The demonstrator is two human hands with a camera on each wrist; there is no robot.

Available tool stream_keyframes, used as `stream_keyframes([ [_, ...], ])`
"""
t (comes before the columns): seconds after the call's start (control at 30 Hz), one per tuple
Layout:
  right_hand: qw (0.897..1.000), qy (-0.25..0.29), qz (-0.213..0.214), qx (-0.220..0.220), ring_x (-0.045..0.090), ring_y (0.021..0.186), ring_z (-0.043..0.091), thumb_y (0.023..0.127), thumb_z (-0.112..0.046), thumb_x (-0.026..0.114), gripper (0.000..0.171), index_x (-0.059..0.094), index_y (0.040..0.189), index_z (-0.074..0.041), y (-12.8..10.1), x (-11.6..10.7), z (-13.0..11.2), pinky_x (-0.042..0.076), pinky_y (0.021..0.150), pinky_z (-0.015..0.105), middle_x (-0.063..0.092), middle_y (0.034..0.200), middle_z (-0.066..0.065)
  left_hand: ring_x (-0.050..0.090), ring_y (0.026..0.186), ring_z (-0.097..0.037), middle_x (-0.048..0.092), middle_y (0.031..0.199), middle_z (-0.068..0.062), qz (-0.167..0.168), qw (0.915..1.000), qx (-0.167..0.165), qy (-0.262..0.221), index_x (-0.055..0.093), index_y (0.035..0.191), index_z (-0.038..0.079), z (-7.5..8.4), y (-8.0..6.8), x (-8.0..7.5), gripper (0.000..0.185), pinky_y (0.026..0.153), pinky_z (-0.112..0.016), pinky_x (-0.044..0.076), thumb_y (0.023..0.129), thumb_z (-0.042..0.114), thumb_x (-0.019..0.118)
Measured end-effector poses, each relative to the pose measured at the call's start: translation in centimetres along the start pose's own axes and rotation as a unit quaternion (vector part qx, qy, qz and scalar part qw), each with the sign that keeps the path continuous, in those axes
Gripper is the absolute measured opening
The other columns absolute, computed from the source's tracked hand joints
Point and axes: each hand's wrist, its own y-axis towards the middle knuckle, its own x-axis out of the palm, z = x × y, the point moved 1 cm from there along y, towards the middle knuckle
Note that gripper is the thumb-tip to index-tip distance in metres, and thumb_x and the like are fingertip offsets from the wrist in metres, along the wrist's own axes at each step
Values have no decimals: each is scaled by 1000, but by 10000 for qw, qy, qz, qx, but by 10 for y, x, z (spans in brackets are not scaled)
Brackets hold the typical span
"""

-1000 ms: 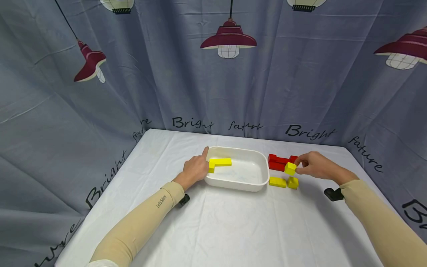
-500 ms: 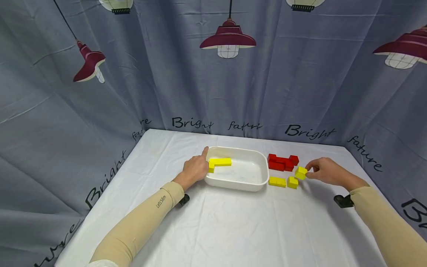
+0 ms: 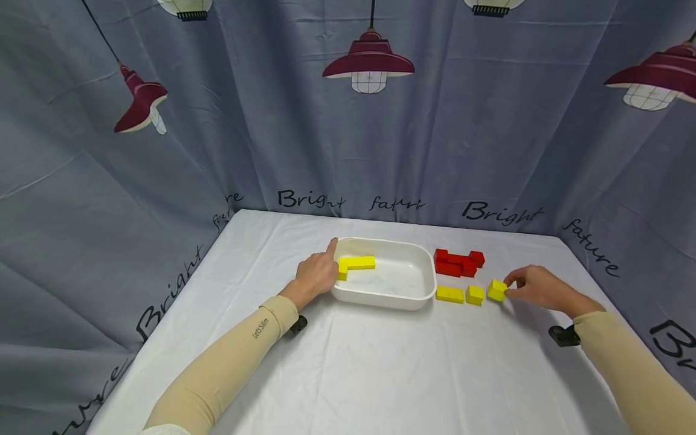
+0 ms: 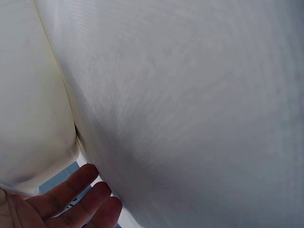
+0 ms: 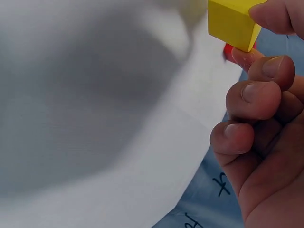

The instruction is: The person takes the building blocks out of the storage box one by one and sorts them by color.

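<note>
- Head view: my right hand point(image 3: 535, 289) pinches a small yellow block point(image 3: 496, 290) between thumb and fingertips, low over the white tablecloth point(image 3: 380, 374), on the right side of the table.
- That block sits at the right end of a short row: a yellow cube point(image 3: 475, 295) just beside it, then a flat yellow piece point(image 3: 450, 294) next to the white tray point(image 3: 421, 294).
- Behind the row, a cluster of red blocks point(image 3: 458, 263) lies just right of the tray's far corner, apart from my fingers.
- My left hand point(image 3: 316, 275) rests against the tray's left end, index finger stretched along the rim, the other fingers loosely bent; it grips nothing.
- Inside the tray, near that hand, lies a yellow L-shaped block point(image 3: 354, 264).
- Both my forearms wear tan sleeves point(image 3: 228, 362), and a dark clip point(image 3: 562, 335) shows at my right wrist.
- Behind the table hangs a grey curtain point(image 3: 272, 121) printed with lamps and lettering.
- Left wrist view: fingertips of my left hand point(image 4: 71, 199) show at the bottom edge, straight and relaxed, close against the tray's pale wall point(image 4: 33, 118); the rest is white cloth, blurred.
- Right wrist view: my right hand point(image 5: 259, 123) holds the yellow block point(image 5: 232, 21) at the top edge, one fingertip above it and another below, the remaining fingers curled underneath; a speck of red shows just behind.
</note>
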Motion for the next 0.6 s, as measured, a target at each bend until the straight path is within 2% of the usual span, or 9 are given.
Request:
stream_keyframes([
  [0.6, 9997, 183, -26, 157, 49, 75, 20, 86, -23, 73, 37, 71, 113, 2, -4, 12, 5, 40, 61, 32, 54, 79, 4, 64, 98, -23, 68, 124, -10, -37, 10000, -30, -23, 15, 163, 16, 1, -1, -1, 64, 75, -44, 53, 103, 22, 37],
])
